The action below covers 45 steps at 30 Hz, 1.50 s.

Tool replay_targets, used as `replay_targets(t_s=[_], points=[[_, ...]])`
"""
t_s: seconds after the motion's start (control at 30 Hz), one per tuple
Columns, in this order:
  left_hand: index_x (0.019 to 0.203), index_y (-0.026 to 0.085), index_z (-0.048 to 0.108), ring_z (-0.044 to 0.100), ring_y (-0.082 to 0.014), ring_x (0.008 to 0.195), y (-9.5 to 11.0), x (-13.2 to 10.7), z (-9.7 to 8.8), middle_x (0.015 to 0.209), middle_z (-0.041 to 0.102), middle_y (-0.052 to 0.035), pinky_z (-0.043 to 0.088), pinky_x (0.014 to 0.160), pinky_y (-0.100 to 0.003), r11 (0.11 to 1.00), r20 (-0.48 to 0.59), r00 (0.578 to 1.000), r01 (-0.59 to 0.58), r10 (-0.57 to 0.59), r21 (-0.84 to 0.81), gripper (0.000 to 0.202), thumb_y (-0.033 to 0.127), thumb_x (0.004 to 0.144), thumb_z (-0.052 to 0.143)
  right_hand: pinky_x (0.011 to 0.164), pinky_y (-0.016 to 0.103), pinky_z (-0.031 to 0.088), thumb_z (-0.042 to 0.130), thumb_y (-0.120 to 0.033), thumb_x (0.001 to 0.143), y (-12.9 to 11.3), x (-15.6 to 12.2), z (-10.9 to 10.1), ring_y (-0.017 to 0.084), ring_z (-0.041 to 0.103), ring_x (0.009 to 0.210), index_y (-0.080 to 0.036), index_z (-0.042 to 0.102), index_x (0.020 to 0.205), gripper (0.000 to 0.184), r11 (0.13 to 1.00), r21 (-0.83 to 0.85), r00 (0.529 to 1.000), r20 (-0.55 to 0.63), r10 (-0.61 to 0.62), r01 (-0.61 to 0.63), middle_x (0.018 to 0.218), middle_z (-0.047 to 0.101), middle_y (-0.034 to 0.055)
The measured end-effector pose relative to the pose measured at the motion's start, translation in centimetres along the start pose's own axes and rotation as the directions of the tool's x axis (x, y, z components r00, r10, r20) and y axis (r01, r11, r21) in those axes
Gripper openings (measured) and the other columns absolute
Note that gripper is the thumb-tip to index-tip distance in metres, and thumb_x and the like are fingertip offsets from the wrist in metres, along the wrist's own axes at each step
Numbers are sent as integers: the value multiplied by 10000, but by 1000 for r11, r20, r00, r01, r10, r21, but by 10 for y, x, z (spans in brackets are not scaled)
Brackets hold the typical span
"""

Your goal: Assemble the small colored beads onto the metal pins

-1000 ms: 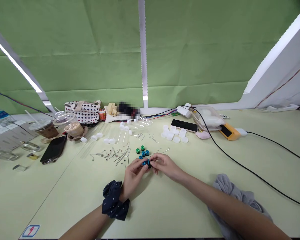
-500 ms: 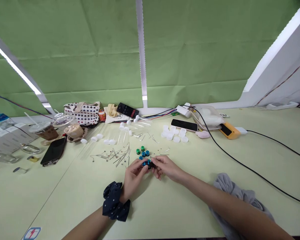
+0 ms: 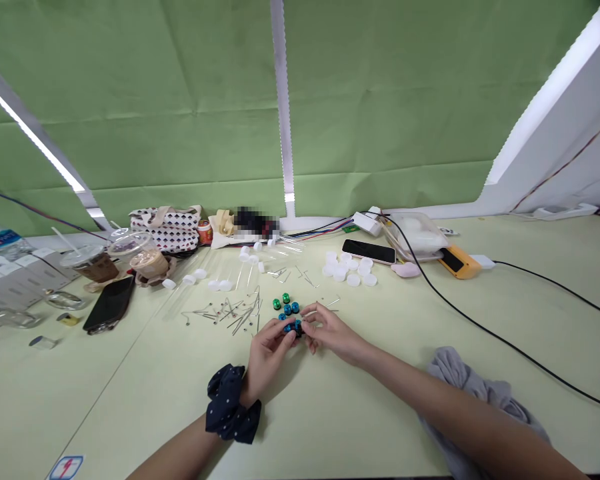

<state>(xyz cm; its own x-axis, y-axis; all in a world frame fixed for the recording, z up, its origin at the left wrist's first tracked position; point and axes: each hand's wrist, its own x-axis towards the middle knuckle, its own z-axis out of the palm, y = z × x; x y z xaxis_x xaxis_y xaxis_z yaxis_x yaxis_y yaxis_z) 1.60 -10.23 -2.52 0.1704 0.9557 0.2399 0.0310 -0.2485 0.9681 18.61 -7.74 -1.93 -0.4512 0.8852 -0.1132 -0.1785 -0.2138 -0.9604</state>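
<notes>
My left hand (image 3: 271,343) is closed, pinching a small blue-and-black part (image 3: 296,326) between thumb and fingers. From the right, my right hand (image 3: 333,335) meets the same part, its thumb against the end and its other fingers partly curled beneath; the index finger is lifted off. The fingers hide much of the part. Just beyond my hands stand several small blue knob-like pieces (image 3: 287,309) and green knob-like pieces (image 3: 286,298). Thin metal rods, some like hex keys (image 3: 247,315), lie scattered to the left. A dark dotted scrunchie (image 3: 233,405) circles my left wrist.
White round caps (image 3: 353,281) lie beyond my right hand, near a phone (image 3: 369,251). Clear tubes (image 3: 240,272) with white caps lie farther back. A black cable (image 3: 470,327) crosses the right side. Drinks (image 3: 96,265) and another phone (image 3: 111,303) are at left; grey cloth (image 3: 460,373) lies under my right forearm.
My right index finger has lifted and straightened away from the part, opening a gap to the thumb. My left hand keeps its hold in the same place.
</notes>
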Motion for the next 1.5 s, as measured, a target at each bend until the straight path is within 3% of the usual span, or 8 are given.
replay_targets(t_s=[0.1,0.23,0.4,0.57,0.93,1.1,1.33,1.5], points=[[1086,189,635,574,-165,782,2,-1,1,912,560,-79,512,692,-309,1000,5,1000,7,-7,-8,296,263,806,572,468,226,418,595,-515,731,1,0,1,71,498,490,-170,504,837,372,1000,-8,999,47,-2,3,703,528,-16],[1078,191,642,576,-151,751,4,-1,2,926,573,-78,508,715,-315,1000,2,1000,12,-12,-28,294,270,803,576,566,246,469,708,-424,654,-1,-1,3,104,570,660,-194,513,908,394,995,3,995,1,-98,98,889,545,12],[1076,181,643,578,-155,732,3,-1,1,899,581,-82,519,685,-316,1000,-2,1000,-3,3,-3,304,286,798,582,427,221,395,557,-543,744,0,0,5,80,491,459,-164,508,829,391,999,5,999,6,47,-47,650,534,-14],[1077,183,642,583,-162,750,1,-1,0,916,585,-84,517,715,-328,1000,-1,1000,16,-16,-24,303,286,798,582,588,251,464,709,-400,651,-1,-1,3,98,550,646,-180,525,856,353,995,16,995,9,-101,101,869,549,13],[1049,161,645,552,-131,629,2,-1,-1,784,566,-46,495,641,-304,999,-10,1000,26,-27,-35,289,289,796,584,583,262,450,676,-354,691,-10,-7,7,130,549,690,-193,478,732,258,970,-114,976,30,-215,217,758,489,-11],[1051,166,646,552,-130,635,5,-2,-1,829,591,-64,501,641,-301,1000,-9,1000,11,-11,-15,293,297,797,581,619,283,476,685,-401,680,-9,-6,4,142,580,701,-189,448,732,322,990,-40,986,102,-131,136,729,532,-12],[1057,170,645,560,-132,668,4,-3,-1,890,597,-79,502,654,-286,1000,-21,1000,-9,9,-7,290,284,799,578,604,326,523,687,-451,650,-5,-2,1,119,594,616,-207,482,866,385,997,80,999,-31,-17,20,800,532,-21],[1061,187,643,568,-134,680,2,-2,-3,899,586,-71,491,672,-281,1000,-32,999,-14,14,-2,291,286,794,584,434,204,392,593,-449,734,-6,-3,0,81,460,507,-154,574,737,296,988,19,987,-43,152,-152,602,486,-15]])
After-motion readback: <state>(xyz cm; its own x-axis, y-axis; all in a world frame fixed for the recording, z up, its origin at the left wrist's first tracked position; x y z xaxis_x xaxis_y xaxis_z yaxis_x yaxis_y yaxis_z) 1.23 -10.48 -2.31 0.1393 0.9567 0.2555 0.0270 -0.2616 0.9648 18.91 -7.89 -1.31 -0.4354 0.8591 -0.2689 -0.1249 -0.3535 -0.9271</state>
